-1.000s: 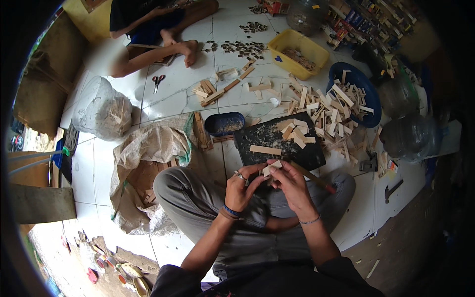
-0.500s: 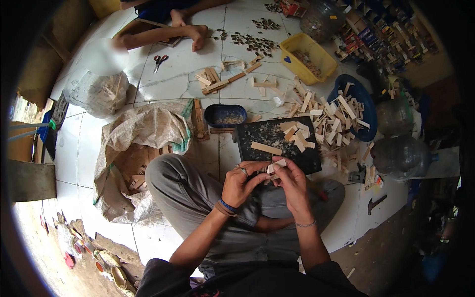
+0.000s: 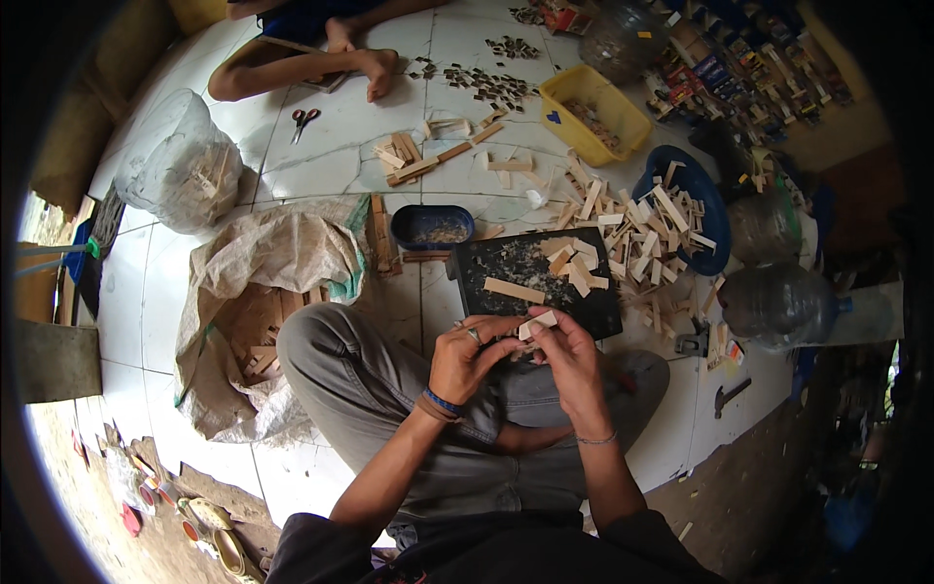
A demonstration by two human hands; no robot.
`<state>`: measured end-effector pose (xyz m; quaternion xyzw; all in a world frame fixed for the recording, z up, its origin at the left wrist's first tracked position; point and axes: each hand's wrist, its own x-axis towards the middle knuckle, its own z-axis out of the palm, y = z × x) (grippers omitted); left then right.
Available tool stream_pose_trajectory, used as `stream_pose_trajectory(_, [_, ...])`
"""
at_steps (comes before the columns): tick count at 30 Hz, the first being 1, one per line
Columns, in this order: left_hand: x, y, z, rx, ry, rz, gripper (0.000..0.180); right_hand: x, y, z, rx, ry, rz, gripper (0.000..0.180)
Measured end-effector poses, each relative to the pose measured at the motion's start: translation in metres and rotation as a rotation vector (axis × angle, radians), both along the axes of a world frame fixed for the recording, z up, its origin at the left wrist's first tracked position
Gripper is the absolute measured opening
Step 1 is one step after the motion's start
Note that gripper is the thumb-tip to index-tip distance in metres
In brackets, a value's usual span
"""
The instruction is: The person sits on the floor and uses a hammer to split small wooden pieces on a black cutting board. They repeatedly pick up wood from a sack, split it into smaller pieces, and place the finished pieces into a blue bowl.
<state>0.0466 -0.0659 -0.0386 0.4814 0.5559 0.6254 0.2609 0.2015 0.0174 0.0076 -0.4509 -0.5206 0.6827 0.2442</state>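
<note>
Head view, looking down over my crossed legs on the white tiled floor (image 3: 321, 127): my left hand (image 3: 465, 358) and right hand (image 3: 569, 362) meet just above my knees, and together they pinch a small pale wooden piece (image 3: 537, 324), fingertips of both closed around it. It sits at the top of my right hand, just short of the near edge of the black tray (image 3: 486, 268).

On that tray lies one long wooden strip (image 3: 514, 290) near its middle, with a cluster of shorter offcuts (image 3: 574, 265) toward its right side and some dust around them. Touching the tray's far-left corner is a small dark blue tub (image 3: 432, 227) (something crumbly inside, too small to tell what). To the tray's right, a blue basin (image 3: 708, 209) overflows with wood sticks that spill onto the floor. A yellow tub (image 3: 595, 114) stands farther off.

At my left knee an open sack (image 3: 282, 258) holds wood blocks. Beyond it, scissors (image 3: 304, 119) lie beside another person's bare foot (image 3: 375, 68).
</note>
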Motion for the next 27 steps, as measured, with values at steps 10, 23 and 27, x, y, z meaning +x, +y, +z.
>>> stream_pose_trajectory(10, [-0.0017,-0.0011,0.0030,0.000,0.075,-0.012,0.026,0.0020,0.0016,-0.0010,0.004,0.008,0.024,0.032])
stream_pose_trajectory(23, [-0.0037,-0.0001,0.0035,0.018,0.116,-0.017,0.025,0.0008,0.0014,0.0027,-0.017,-0.003,0.018,0.037])
stream_pose_trajectory(27, [-0.0054,-0.0001,0.0061,0.023,0.160,-0.009,0.026,0.0006,0.0007,0.0039,-0.023,-0.028,-0.004,0.037])
